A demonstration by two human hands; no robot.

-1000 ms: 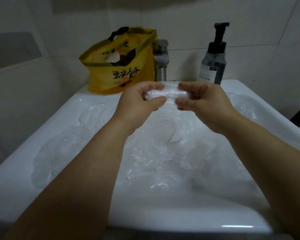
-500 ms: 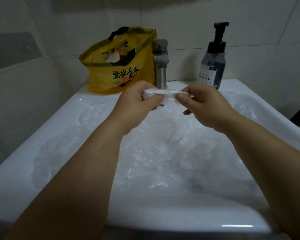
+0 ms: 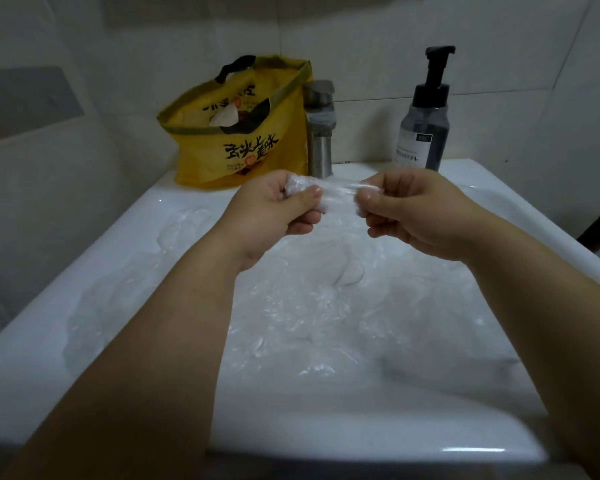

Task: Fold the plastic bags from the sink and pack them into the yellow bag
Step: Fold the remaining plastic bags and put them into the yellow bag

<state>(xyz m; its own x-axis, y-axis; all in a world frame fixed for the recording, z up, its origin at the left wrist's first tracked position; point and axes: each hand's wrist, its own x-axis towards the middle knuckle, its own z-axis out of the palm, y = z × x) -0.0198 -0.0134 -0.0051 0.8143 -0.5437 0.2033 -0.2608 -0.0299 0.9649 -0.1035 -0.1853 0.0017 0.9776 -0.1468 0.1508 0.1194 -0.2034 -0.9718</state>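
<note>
Crumpled plastic bags [image 3: 309,306] fill the sink [image 3: 326,427]; above its middle the left hand [image 3: 274,213] and right hand [image 3: 420,213] each close their grip, pinching opposite ends of one rolled bag [image 3: 336,192]; the yellow bag [image 3: 250,147] stands at the sink's far-left corner.

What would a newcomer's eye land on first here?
The left hand and right hand, centre frame, pinch a clear bag stretched between them above the sink. Under them it is heaped with loose bags. A yellow bag stands open at the back left, beside the tap.
</note>
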